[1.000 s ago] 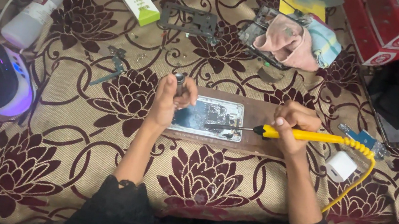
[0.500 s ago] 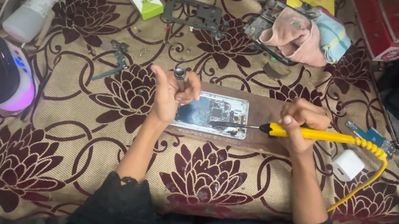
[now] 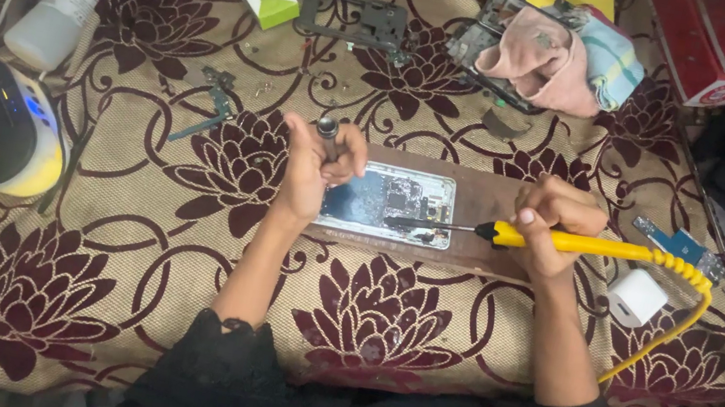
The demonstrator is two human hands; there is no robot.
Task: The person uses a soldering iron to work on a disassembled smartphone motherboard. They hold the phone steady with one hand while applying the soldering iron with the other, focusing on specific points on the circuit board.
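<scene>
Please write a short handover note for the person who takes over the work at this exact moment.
Left hand: raised at the left end of the opened phone, fingers closed on a small dark metal tool.
Right hand: grips the yellow soldering iron, tip over the phone's lower right part; contact cannot be told.
The phone lies open on a brown board.
Done: back is off, insides exposed.
Left: phone not closed; loose frames lie further back on the cloth.

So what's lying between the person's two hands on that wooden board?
In the head view, the opened phone lies between the left hand and the right hand, with the dark tip of the yellow soldering iron reaching over its lower edge.
</scene>
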